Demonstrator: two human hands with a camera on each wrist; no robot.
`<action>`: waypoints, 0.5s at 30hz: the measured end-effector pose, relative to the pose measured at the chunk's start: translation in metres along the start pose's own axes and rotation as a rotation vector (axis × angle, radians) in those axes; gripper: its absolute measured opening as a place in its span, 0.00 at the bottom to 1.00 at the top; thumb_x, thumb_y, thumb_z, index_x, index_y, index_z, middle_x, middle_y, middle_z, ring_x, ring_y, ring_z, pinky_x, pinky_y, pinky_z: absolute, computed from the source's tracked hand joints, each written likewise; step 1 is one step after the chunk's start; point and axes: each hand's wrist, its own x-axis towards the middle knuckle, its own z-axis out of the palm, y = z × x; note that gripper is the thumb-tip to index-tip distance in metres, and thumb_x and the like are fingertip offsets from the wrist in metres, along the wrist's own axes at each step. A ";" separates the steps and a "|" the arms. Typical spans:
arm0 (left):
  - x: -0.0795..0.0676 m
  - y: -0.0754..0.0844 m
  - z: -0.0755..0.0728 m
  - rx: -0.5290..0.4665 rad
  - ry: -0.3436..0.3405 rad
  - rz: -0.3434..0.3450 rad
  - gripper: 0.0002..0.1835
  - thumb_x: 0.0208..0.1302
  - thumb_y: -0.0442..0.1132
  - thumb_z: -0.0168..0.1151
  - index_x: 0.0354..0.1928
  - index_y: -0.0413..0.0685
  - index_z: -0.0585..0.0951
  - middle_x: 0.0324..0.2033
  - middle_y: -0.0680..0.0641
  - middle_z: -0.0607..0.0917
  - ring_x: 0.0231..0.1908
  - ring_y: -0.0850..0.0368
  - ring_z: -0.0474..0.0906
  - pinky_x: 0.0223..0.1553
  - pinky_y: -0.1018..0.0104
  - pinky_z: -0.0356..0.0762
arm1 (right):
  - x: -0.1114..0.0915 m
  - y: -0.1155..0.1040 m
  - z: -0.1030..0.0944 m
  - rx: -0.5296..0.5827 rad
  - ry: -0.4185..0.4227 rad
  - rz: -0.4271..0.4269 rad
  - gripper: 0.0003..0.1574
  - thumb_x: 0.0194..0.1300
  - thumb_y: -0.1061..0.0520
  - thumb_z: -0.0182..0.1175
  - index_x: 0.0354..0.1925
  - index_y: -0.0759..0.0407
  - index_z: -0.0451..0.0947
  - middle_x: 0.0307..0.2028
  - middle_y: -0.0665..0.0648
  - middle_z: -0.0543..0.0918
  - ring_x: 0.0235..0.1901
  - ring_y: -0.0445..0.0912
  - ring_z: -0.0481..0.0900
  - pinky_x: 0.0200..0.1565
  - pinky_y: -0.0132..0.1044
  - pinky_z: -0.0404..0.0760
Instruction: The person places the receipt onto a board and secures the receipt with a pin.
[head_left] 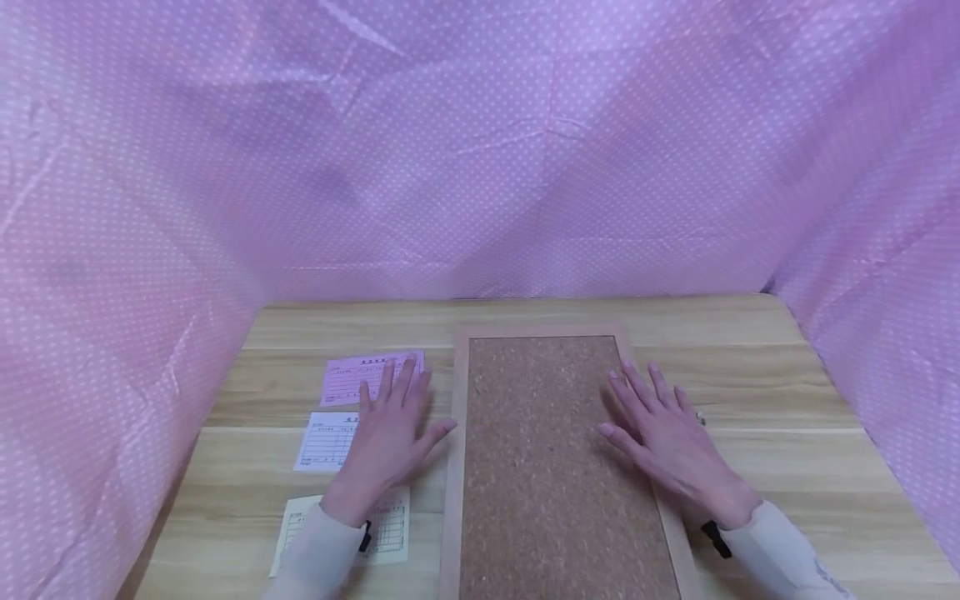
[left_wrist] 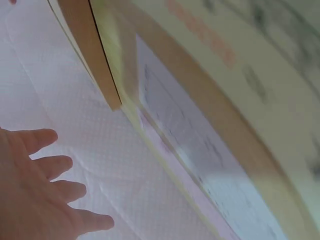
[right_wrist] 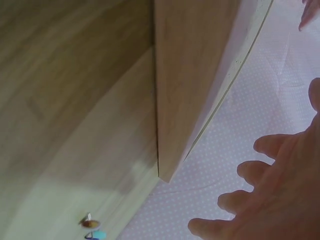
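Observation:
A framed cork board point(head_left: 555, 467) lies lengthwise on the wooden table. To its left is a column of three printed paper slips: a pink one point(head_left: 347, 382), a white one point(head_left: 324, 442) and a pale yellow one point(head_left: 392, 529). My left hand point(head_left: 388, 446) hovers over the slips with its fingers spread and partly covers all three. Over the right side of the frame my right hand point(head_left: 667, 446) is held out flat, fingers apart. Both wrist views show gaps between the hands and the board and papers. Neither hand holds anything.
Small shiny pieces point(right_wrist: 91, 224), one orange-brown and one turquoise, lie on the table right of the board, partly hidden by the right hand in the head view. Pink dotted cloth point(head_left: 510, 167) hangs behind the table point(head_left: 810, 492) and along both sides.

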 end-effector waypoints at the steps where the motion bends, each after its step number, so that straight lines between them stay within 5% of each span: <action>1: 0.000 -0.004 -0.002 0.000 0.003 -0.001 0.47 0.71 0.70 0.53 0.79 0.44 0.62 0.81 0.39 0.52 0.79 0.33 0.42 0.71 0.24 0.40 | -0.001 0.001 0.000 0.002 -0.001 0.000 0.49 0.77 0.32 0.50 0.82 0.55 0.52 0.82 0.62 0.48 0.79 0.69 0.42 0.69 0.75 0.47; 15: -0.003 -0.048 -0.028 0.011 0.059 -0.001 0.44 0.71 0.63 0.61 0.77 0.41 0.64 0.79 0.35 0.56 0.77 0.29 0.47 0.70 0.24 0.41 | -0.011 0.011 -0.002 0.014 -0.008 -0.031 0.48 0.77 0.34 0.54 0.81 0.56 0.54 0.81 0.62 0.52 0.79 0.67 0.45 0.69 0.74 0.51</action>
